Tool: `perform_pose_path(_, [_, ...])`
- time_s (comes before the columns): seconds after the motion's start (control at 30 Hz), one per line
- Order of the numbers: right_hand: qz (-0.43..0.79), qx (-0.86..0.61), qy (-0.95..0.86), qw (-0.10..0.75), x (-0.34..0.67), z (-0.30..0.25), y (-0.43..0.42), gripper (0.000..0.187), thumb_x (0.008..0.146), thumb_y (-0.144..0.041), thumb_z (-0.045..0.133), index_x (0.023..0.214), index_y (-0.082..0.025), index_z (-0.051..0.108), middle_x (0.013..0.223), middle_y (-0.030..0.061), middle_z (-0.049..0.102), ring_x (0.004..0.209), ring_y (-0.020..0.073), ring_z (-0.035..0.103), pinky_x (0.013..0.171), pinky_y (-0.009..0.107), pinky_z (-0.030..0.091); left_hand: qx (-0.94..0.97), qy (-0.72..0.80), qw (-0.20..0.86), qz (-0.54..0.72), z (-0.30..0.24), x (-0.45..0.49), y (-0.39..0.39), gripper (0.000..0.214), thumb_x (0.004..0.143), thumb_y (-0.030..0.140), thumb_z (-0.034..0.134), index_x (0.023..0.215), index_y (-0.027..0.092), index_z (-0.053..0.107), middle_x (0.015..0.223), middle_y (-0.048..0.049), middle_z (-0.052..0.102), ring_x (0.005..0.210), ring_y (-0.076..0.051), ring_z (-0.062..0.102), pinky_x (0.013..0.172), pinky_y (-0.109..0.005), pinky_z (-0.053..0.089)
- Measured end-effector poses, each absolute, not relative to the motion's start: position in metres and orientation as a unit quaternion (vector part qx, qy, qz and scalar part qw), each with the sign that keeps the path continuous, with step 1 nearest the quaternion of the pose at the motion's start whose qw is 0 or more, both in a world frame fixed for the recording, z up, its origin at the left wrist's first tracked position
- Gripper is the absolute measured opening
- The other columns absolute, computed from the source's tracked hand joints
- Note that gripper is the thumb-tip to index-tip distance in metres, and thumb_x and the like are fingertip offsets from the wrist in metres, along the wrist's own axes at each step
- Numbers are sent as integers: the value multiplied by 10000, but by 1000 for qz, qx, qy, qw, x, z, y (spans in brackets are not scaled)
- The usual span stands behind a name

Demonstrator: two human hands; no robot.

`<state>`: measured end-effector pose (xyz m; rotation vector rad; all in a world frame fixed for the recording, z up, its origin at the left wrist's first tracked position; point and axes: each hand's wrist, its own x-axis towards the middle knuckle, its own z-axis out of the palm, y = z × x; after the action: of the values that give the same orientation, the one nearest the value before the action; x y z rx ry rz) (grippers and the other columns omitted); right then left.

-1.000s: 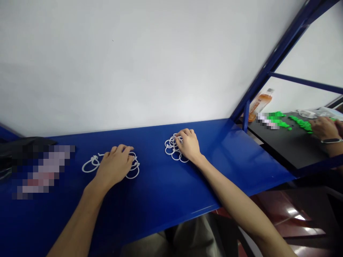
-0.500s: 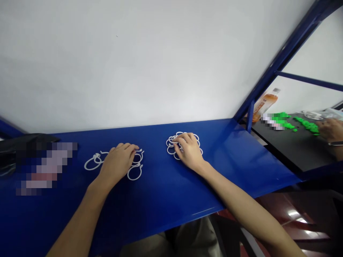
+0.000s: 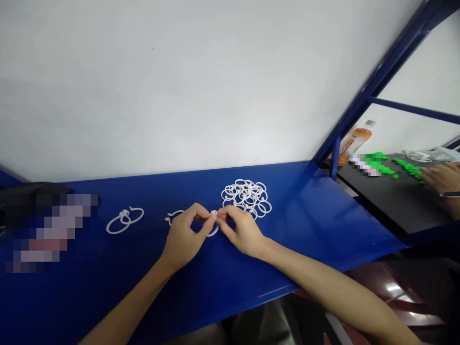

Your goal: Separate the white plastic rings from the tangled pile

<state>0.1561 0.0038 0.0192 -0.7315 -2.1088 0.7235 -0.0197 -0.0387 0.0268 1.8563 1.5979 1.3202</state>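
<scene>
My left hand and my right hand meet fingertip to fingertip over the blue table. Between them they pinch the clasp end of a white plastic ring, whose lower curve shows beneath the fingers. Another open white ring is partly hidden behind my left hand. Just beyond my right hand lies a pile of white rings, overlapping one another. Farther left, two linked or overlapping rings rest on the table; I cannot tell if they are joined.
The blue table runs along a white wall. A black bag is at the left. Beyond a blue frame post, a black table holds green pieces, a bottle and another person's hand.
My left hand has moved right, from the loose rings to the middle. My right hand has come off the pile towards it, and both now pinch one white ring.
</scene>
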Motion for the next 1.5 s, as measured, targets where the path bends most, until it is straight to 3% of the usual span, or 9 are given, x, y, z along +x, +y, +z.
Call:
perform_pose_path(0.13, [269,-251,-831,417,157,18,4,85,960,-191,554,1028,-205,604,879,26,641,798,155,597,752,310,506,559,534,412,482,23,-31,-32,280,835,443,682,781,200,555,738,21,611,702,-126,573,676,-258,450])
perform_pose_path(0.27, [276,-212,-841,414,158,19,4,77,985,-191,529,994,-207,604,894,39,632,845,172,579,792,337,500,506,487,525,481,20,-39,-29,367,771,458,764,951,211,561,718,40,601,680,-121,565,680,-262,447])
perform_pose_path(0.67, [277,-182,-868,370,163,23,3,143,1019,-200,471,994,-182,611,934,67,638,858,172,578,808,327,508,590,444,551,389,17,-54,-28,347,792,510,742,838,196,602,765,9,584,732,-135,541,700,-271,426])
perform_pose_path(0.9, [226,-162,-901,333,163,24,0,207,1034,-198,421,1000,-171,623,948,80,655,865,176,568,824,332,517,618,459,485,415,17,-48,-29,437,730,565,768,686,184,559,748,3,575,671,-127,545,636,-262,451])
perform_pose_path(1.07, [154,-151,-915,340,170,33,16,221,1030,-185,438,1059,-151,654,980,88,659,892,182,564,822,327,506,664,508,376,400,26,-47,-30,299,829,510,679,852,214,638,817,-15,642,747,-160,609,701,-288,492])
perform_pose_path(1.17, [98,-213,-910,342,190,43,38,259,1000,-101,440,1091,-171,672,1008,87,647,934,198,570,840,354,498,717,566,207,350,36,-59,-29,257,873,465,614,1002,249,663,939,-30,692,883,-203,635,865,-359,493])
perform_pose_path(1.27, [95,-278,-896,334,221,48,59,295,972,-63,452,1118,-185,677,1084,94,617,951,195,582,818,339,515,748,605,48,270,39,-80,-28,241,887,344,528,1064,254,664,1096,-51,688,1058,-251,601,1045,-458,394])
perform_pose_path(1.4, [91,-257,-920,281,256,44,74,257,992,-94,465,1109,-185,675,1032,86,657,942,201,591,811,347,527,745,656,19,118,31,-102,-26,357,814,230,508,1141,243,652,1194,-78,658,1109,-293,567,981,-480,414])
perform_pose_path(1.5, [106,-251,-921,279,267,35,75,177,1002,-152,504,1050,-183,672,984,75,690,936,195,610,824,348,533,742,665,32,76,23,-107,-24,317,851,235,469,1102,254,660,1163,-72,660,1085,-284,581,924,-453,433])
